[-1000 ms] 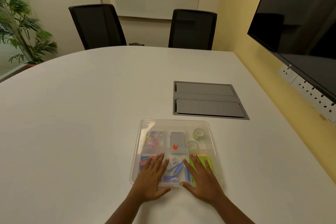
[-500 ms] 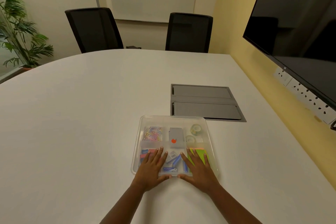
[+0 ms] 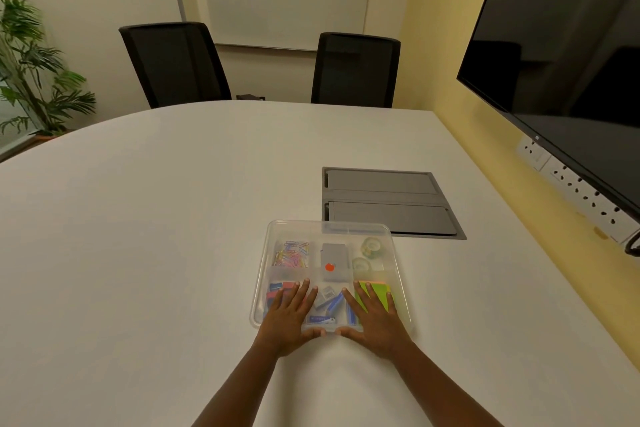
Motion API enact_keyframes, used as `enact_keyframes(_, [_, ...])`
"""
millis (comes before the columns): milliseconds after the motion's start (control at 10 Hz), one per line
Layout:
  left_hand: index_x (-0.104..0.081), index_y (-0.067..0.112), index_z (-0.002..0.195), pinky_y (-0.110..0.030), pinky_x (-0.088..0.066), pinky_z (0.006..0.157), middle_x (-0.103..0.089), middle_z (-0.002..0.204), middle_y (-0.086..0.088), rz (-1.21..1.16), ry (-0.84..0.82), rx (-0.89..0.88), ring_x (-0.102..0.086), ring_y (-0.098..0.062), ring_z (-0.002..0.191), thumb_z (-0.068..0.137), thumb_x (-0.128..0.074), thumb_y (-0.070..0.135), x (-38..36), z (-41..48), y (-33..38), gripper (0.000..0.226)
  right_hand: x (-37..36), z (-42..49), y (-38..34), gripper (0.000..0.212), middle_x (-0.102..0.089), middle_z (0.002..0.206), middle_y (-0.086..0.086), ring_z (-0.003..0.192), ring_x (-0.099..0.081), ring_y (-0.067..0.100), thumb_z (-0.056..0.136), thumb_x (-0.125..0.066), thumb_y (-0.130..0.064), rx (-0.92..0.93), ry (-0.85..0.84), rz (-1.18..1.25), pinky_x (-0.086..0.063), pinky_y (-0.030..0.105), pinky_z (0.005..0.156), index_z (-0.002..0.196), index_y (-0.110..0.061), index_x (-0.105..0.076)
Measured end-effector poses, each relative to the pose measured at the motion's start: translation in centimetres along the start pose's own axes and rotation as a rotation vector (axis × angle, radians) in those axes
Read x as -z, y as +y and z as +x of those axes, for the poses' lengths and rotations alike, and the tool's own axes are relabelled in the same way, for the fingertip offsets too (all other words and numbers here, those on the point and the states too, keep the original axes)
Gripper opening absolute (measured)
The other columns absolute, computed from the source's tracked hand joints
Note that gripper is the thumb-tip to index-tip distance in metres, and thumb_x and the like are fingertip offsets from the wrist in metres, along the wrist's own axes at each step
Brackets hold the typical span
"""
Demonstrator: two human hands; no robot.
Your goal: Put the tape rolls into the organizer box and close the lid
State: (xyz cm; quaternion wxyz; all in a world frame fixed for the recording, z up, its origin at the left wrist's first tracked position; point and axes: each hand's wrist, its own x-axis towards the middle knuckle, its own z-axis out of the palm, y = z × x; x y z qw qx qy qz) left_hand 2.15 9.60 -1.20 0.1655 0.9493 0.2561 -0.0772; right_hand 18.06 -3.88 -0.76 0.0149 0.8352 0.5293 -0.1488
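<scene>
A clear plastic organizer box point(image 3: 263, 263) lies on the white table with its transparent lid down over it. Two clear tape rolls point(image 3: 372, 248) show through the lid in the far right compartment. Coloured paper clips, a grey box with an orange dot, staple boxes and green sticky notes fill the other compartments. My left hand point(image 3: 289, 317) rests flat on the lid's near left part, fingers spread. Flat on the near right part, over the sticky notes, lies my right hand point(image 3: 375, 319). Both thumbs sit at the box's near edge.
A grey cable hatch point(image 3: 388, 201) is set into the table just behind the box. Two black chairs point(image 3: 355, 68) stand at the far edge. A wall screen point(image 3: 568, 62) and sockets are on the right, a plant point(image 3: 31, 69) at far left.
Both hands stay flat on the lid, pressed a little closer to the near edge. The view has shifted slightly; the box has not moved on the table.
</scene>
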Motion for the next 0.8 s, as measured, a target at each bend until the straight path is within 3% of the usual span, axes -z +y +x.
enact_keyframes(100, [0.006,0.021,0.144,-0.042,0.008,0.118,0.010,0.158,-0.005,-0.044,0.015,0.054,0.010,-0.023,0.145,0.085,-0.021,0.064,0.0,0.1,0.4,0.078,0.7,0.0,-0.5,0.112,0.003,0.160,0.001,0.148,0.005,0.021,0.050,0.015,-0.087,-0.008,0.001,0.050,0.003,0.052,0.119,0.147,-0.033,-0.001])
enact_keyframes(200, [0.008,0.018,0.144,-0.043,0.006,0.119,0.009,0.158,-0.006,-0.081,0.050,0.159,0.010,-0.025,0.145,0.069,0.006,0.073,0.1,0.4,1.8,0.094,1.0,-0.2,-1.2,0.136,-0.001,0.161,0.001,0.148,0.001,0.020,0.030,0.039,-0.082,-0.086,0.055,0.067,-0.001,0.050,0.119,0.147,-0.030,-0.006])
enact_keyframes(300, [0.010,0.015,0.144,-0.043,0.005,0.119,0.010,0.158,-0.008,-0.053,0.083,0.246,0.010,-0.026,0.145,0.073,0.013,0.070,-0.4,0.5,3.0,0.090,0.6,-0.4,-2.0,0.101,-0.001,0.161,0.003,0.148,0.000,0.022,0.065,0.027,-0.073,-0.150,0.101,0.056,-0.004,0.048,0.120,0.148,-0.023,-0.002])
enact_keyframes(400, [0.009,0.015,0.144,-0.042,0.007,0.119,0.009,0.158,-0.007,-0.067,0.113,0.285,0.010,-0.024,0.145,0.094,-0.015,0.050,-0.9,0.4,3.8,0.066,0.1,-0.7,-2.6,0.063,-0.003,0.160,0.005,0.148,-0.002,0.022,0.097,-0.021,-0.051,-0.202,0.104,0.060,-0.005,0.047,0.120,0.148,-0.019,-0.002])
enact_keyframes(500, [0.009,0.015,0.144,-0.042,0.007,0.118,0.009,0.158,-0.006,-0.077,0.128,0.286,0.010,-0.022,0.145,0.096,-0.017,0.046,-1.1,0.1,4.3,0.063,0.0,-1.1,-2.9,0.063,-0.005,0.160,0.006,0.148,-0.003,0.022,0.097,-0.024,-0.049,-0.222,0.117,0.088,-0.006,0.046,0.120,0.148,-0.019,-0.003])
enact_keyframes(600, [0.009,0.015,0.144,-0.041,0.007,0.119,0.009,0.158,-0.006,-0.087,0.133,0.297,0.009,-0.022,0.146,0.096,-0.017,0.046,-1.2,-0.3,4.6,0.063,0.2,-1.7,-3.2,0.079,-0.006,0.160,0.006,0.148,-0.005,0.022,0.084,0.010,-0.064,-0.226,0.117,0.084,-0.007,0.045,0.120,0.148,-0.019,-0.003])
enact_keyframes(700, [0.008,0.015,0.144,-0.041,0.006,0.119,0.008,0.158,-0.006,-0.099,0.132,0.297,0.009,-0.022,0.146,0.096,-0.017,0.047,-1.1,-0.4,4.7,0.063,0.2,-1.8,-3.0,0.122,-0.005,0.160,0.006,0.148,-0.004,0.023,0.048,0.042,-0.071,-0.231,0.118,0.089,-0.008,0.044,0.120,0.148,-0.019,-0.002])
enact_keyframes(800, [0.009,0.014,0.144,-0.041,0.006,0.119,0.008,0.158,-0.006,-0.078,0.158,0.305,0.009,-0.023,0.146,0.095,-0.017,0.048,-0.1,-0.4,4.6,0.065,0.7,-1.7,-2.6,0.072,-0.005,0.160,0.006,0.148,-0.003,0.023,0.090,-0.002,-0.061,-0.237,0.113,0.083,-0.006,0.046,0.120,0.148,-0.018,-0.003])
